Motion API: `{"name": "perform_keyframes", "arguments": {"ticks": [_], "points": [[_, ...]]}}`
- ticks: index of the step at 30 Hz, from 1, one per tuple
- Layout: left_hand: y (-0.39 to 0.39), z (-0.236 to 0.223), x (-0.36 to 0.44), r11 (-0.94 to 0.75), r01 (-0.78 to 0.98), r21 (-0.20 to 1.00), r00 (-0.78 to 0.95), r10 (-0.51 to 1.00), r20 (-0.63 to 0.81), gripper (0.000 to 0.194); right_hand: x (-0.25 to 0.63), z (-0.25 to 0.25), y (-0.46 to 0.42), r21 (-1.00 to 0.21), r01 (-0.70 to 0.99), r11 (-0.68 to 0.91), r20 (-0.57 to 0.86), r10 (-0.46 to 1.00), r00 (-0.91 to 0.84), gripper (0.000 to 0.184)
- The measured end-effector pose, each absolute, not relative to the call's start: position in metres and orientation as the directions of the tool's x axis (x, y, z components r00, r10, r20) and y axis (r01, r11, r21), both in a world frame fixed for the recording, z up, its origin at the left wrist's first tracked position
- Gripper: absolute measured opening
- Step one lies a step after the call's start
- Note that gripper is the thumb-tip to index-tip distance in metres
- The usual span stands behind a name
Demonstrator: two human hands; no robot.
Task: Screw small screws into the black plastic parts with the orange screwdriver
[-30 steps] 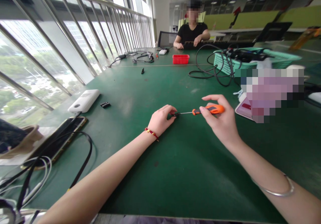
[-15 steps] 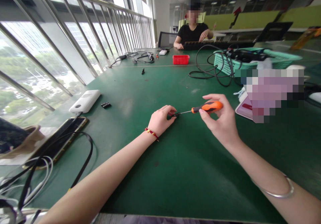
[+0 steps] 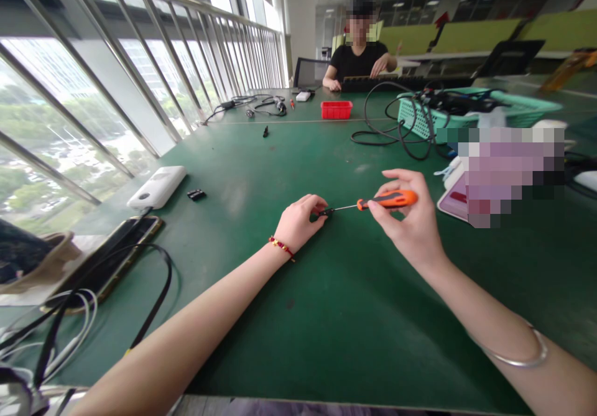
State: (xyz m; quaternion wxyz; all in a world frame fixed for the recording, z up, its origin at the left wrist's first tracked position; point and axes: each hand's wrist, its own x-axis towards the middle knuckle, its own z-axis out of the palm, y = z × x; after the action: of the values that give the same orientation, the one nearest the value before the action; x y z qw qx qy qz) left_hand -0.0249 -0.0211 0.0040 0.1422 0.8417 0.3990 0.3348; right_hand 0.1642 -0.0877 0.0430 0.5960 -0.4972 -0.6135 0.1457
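Observation:
Over the middle of the green table, my left hand (image 3: 301, 220) pinches a small black part (image 3: 326, 212) between thumb and fingers. Most of that part is hidden by the fingers, so its kind cannot be made out. My right hand (image 3: 410, 223) is closed on the orange and black handle of a screwdriver (image 3: 392, 199), thumb below and fingers behind. The screwdriver lies nearly level, its thin shaft pointing left. Its tip meets the black part at my left fingertips. Another small black piece (image 3: 196, 195) rests on the table to the left.
A white power bank (image 3: 158, 187) and a cabled phone (image 3: 109, 263) lie at left. Farther off are a red box (image 3: 336, 110), a small black piece (image 3: 265, 132) and cables. A teal basket (image 3: 415, 120) holds cables at right. Across the table sits a person (image 3: 359, 61).
My right fingers have shifted their grip on the screwdriver handle, and the handle has turned a little and sits slightly farther right. My left hand stays in place with the black part.

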Motion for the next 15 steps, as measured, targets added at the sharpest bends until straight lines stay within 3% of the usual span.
{"name": "perform_keyframes", "arguments": {"ticks": [5,8,13,15], "points": [[-0.0207,0.0037,-0.0252,-0.634,0.576,0.516,0.456,0.773,0.441,0.014,0.1641,0.0467,-0.0906,-0.795,0.495,0.35,0.495,0.846,0.198,0.021],[-0.0201,0.0034,-0.0254,-0.632,0.574,0.522,0.455,0.775,0.438,0.015,0.1644,0.0466,-0.0908,-0.779,0.505,0.372,0.511,0.843,0.169,0.016],[-0.0199,0.0031,-0.0253,-0.638,0.569,0.519,0.457,0.77,0.446,0.015,0.1655,0.0431,-0.0872,-0.753,0.468,0.462,0.593,0.785,0.179,0.041],[-0.0199,0.0029,-0.0251,-0.638,0.566,0.522,0.457,0.77,0.446,0.015,0.165,0.0435,-0.0876,-0.773,0.467,0.43,0.557,0.812,0.173,0.04]]}}
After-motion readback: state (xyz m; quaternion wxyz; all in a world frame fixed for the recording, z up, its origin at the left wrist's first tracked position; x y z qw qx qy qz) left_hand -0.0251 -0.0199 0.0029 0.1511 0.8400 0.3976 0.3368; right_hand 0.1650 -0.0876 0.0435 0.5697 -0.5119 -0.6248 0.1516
